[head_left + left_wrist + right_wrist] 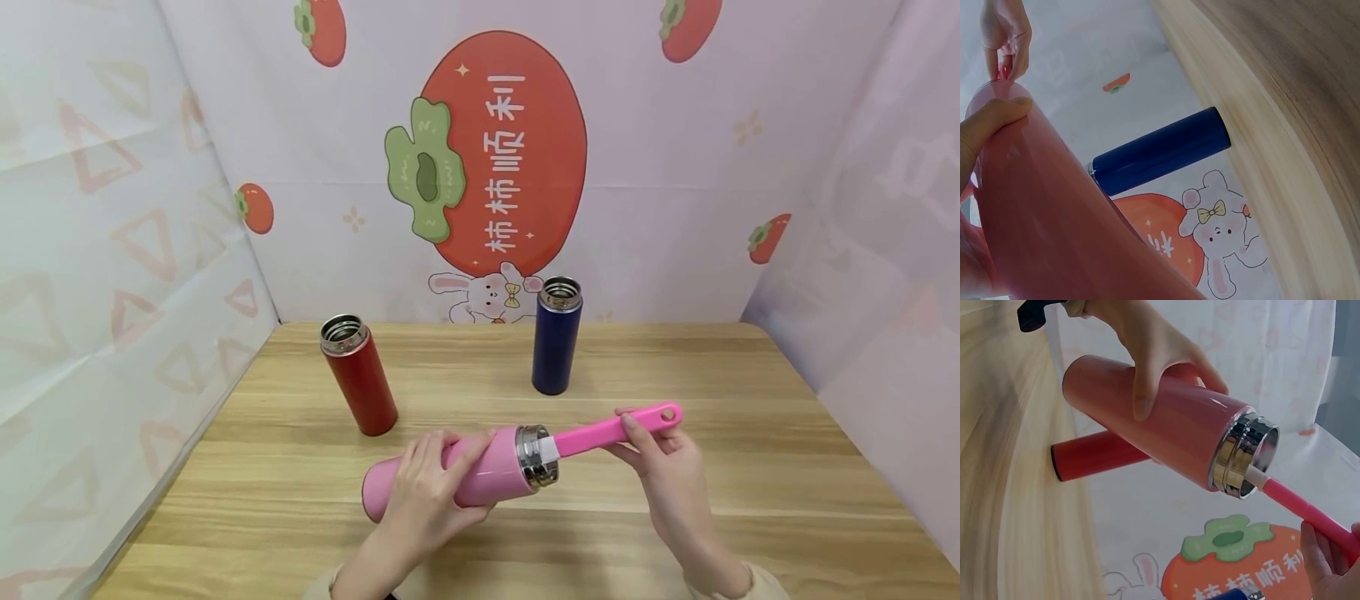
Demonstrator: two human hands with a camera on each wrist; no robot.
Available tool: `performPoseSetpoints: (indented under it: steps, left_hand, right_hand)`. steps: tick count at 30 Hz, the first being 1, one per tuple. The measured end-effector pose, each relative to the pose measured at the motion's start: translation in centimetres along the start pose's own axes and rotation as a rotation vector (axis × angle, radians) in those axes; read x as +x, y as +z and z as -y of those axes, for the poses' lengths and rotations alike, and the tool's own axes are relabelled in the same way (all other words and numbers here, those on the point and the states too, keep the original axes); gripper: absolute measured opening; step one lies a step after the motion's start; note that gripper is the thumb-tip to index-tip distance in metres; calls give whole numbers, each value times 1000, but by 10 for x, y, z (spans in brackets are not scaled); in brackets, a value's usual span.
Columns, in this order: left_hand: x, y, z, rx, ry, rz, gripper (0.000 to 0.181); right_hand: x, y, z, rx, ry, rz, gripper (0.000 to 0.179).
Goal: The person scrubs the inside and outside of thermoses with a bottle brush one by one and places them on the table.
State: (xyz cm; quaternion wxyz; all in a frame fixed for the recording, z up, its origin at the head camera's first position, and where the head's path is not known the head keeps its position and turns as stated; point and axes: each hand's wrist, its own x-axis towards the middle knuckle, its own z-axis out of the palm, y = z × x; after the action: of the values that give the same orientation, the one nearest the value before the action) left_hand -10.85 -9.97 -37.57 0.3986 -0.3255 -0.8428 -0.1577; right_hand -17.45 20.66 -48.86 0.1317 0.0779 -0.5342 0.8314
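Observation:
My left hand (431, 492) grips a pink thermos bottle (495, 467) around its body, holding it tilted above the table with its open steel mouth toward the right. Between the fingers and thumb of my right hand (667, 467) is the pink handle of a brush (615, 432), which has a hole at its end. The brush's white neck (1256, 476) sits at the bottle's mouth, and its head is hidden inside. In the left wrist view the pink bottle (1054, 206) fills the foreground, with my left thumb across it.
A lidless red bottle (363, 383) stands at the left of the wooden table (750, 467). Behind the hands, a lidless blue bottle (556, 346) stands toward the back. A printed cloth backdrop (645, 250) rises at the table's rear edge.

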Motion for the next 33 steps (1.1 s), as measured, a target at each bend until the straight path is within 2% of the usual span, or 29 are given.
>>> performPoseSetpoints:
  steps: [10, 14, 15, 19, 21, 22, 24, 27, 29, 33]
  left_hand:
    - [-4, -1, 2, -8, -15, 14, 78]
    - [-6, -1, 4, -8, -12, 9, 78]
    - [-6, -1, 5, -6, -10, 12, 78]
    - [-9, -2, 7, -4, -9, 25, 79]
    - [-10, -2, 7, -1, -10, 29, 79]
    - [-10, -3, 8, 0, -11, 30, 79]
    - [-11, -3, 8, 0, -11, 30, 79]
    - [-12, -3, 10, -4, -13, 33, 78]
    - [-12, -4, 11, -5, -15, 32, 76]
    - [-12, -5, 13, 2, -18, 32, 76]
  right_hand:
    - [12, -25, 10, 87, -38, -10, 33]
    - [15, -35, 16, 104, -71, 14, 32]
    - [12, -29, 27, 139, -74, 34, 31]
    - [13, -34, 34, 162, -99, 73, 30]
    - [10, -24, 47, 186, -101, 86, 28]
    - [12, -27, 46, 153, -110, 77, 28]
    - [6, -7, 67, 143, -120, 66, 26]
    - [-7, 31, 106, 143, -108, 11, 22]
    - [-13, 49, 126, 142, -105, -19, 20]
    - [-19, 65, 148, 190, -74, -45, 17]
